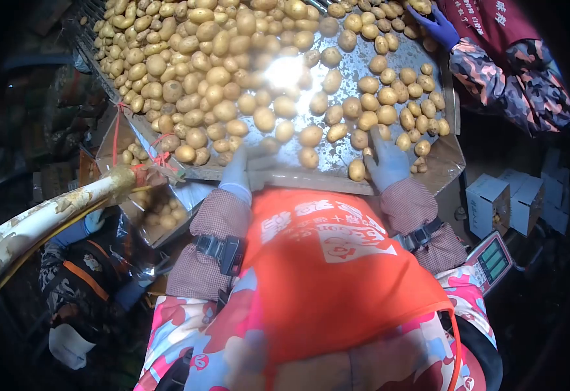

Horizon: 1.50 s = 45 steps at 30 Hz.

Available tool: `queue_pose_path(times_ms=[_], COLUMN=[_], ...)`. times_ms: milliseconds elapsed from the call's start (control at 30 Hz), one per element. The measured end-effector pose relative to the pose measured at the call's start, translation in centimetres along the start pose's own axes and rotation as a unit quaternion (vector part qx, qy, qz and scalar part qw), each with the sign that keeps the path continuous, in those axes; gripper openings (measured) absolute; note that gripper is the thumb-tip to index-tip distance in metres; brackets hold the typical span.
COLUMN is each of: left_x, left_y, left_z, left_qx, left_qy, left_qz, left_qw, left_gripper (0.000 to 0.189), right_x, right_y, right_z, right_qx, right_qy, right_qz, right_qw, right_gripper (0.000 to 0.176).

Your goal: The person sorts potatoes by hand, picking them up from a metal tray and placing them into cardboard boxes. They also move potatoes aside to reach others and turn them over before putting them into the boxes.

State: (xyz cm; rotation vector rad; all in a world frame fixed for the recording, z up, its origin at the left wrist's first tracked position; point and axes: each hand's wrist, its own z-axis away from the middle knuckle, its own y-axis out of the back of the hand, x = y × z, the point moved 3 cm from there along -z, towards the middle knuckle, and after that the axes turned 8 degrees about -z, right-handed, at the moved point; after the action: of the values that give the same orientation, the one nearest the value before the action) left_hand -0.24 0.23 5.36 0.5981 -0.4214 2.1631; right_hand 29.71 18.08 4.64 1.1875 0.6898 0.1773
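Many yellow-brown potatoes [216, 75] cover a metal sorting table [291, 156], heaped on the left and scattered more loosely on the right. My left hand [249, 168], in a pale grey-blue glove, is at the table's near edge beside the heap. Its fingers are stretched to the right, somewhat blurred, with no potato visible in them. Similarly gloved, my right hand [389, 163] reaches over the near edge, fingers extended and thumb apart. A small potato [367, 152] shows by its thumb, and another potato [356, 170] lies just left of it.
At the upper right, a co-worker's purple-gloved hand [440, 29] touches potatoes. Another person [83, 267] is at lower left, near a lined box of potatoes [164, 212]. A worn white pole [50, 212] juts in. Cardboard boxes [488, 205] and a digital scale [493, 260] stand right.
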Motion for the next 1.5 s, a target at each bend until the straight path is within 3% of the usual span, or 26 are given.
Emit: queue_pose_path(times_ms=[167,367,467,500,633,833,933,1133,1200,1267,1300,1333,1400,1467,1500], left_x=[0.4,0.4,0.6,0.7,0.5,-0.2,-0.3,1.2,0.6,-0.8,0.0,-0.1,1.7,3.4,3.1], left_y=[0.1,0.4,0.0,-0.1,0.4,0.7,1.4,-0.1,0.7,1.3,0.7,0.4,-1.6,-3.6,-3.5], left_z=[0.4,0.5,0.2,0.2,-0.1,-1.0,-1.0,0.4,-0.6,-1.7,-1.5,-1.4,2.4,5.1,5.0], left_qx=[-0.020,-0.019,-0.020,-0.026,-0.042,-0.087,-0.119,-0.093,-0.118,-0.137,-0.197,-0.207,-0.205,-0.221,-0.232], left_qy=[0.002,0.015,0.041,0.044,0.042,0.059,0.039,0.084,0.088,0.098,-0.080,-0.050,0.086,0.109,0.102], left_qz=[-0.033,-0.028,-0.033,-0.039,-0.047,-0.015,-0.053,0.021,0.032,0.072,-0.007,0.042,0.223,0.299,0.327], left_qw=[0.999,0.999,0.998,0.998,0.997,0.994,0.991,0.992,0.989,0.983,0.977,0.976,0.949,0.922,0.910], left_gripper=[0.066,0.066,0.066,0.068,0.076,0.076,0.072,0.062,0.061,0.060,0.061,0.061,0.062,0.063,0.062], right_x=[0.9,-0.8,-4.4,-5.8,-8.5,-7.5,-9.3,-10.7,-10.1,-10.3,-10.7,-10.9,-11.8,-12.3,-15.4], right_y=[-0.6,1.4,2.8,3.2,1.4,-3.1,-3.2,-1.0,-1.2,-1.0,0.0,0.4,0.7,0.7,4.0], right_z=[1.1,-0.7,-2.4,-2.8,-3.9,-8.6,-7.1,-6.7,-7.5,-8.4,-9.2,-9.7,-10.2,-8.8,-7.8], right_qx=[-0.001,-0.055,0.006,-0.045,-0.134,-0.129,-0.056,-0.158,-0.060,-0.057,-0.100,-0.140,-0.110,-0.094,-0.207], right_qy=[0.107,0.038,0.247,0.250,0.146,0.082,0.106,0.045,0.126,0.080,-0.011,-0.102,-0.032,0.032,0.073], right_qz=[0.028,-0.118,-0.112,-0.056,0.029,-0.062,-0.038,-0.015,0.014,-0.060,-0.145,-0.227,-0.284,-0.336,-0.305], right_qw=[0.994,0.991,0.962,0.966,0.980,0.986,0.992,0.986,0.990,0.993,0.984,0.958,0.952,0.937,0.927], right_gripper=[0.057,0.045,0.041,0.045,0.051,0.048,0.051,0.060,0.058,0.056,0.055,0.054,0.055,0.056,0.050])
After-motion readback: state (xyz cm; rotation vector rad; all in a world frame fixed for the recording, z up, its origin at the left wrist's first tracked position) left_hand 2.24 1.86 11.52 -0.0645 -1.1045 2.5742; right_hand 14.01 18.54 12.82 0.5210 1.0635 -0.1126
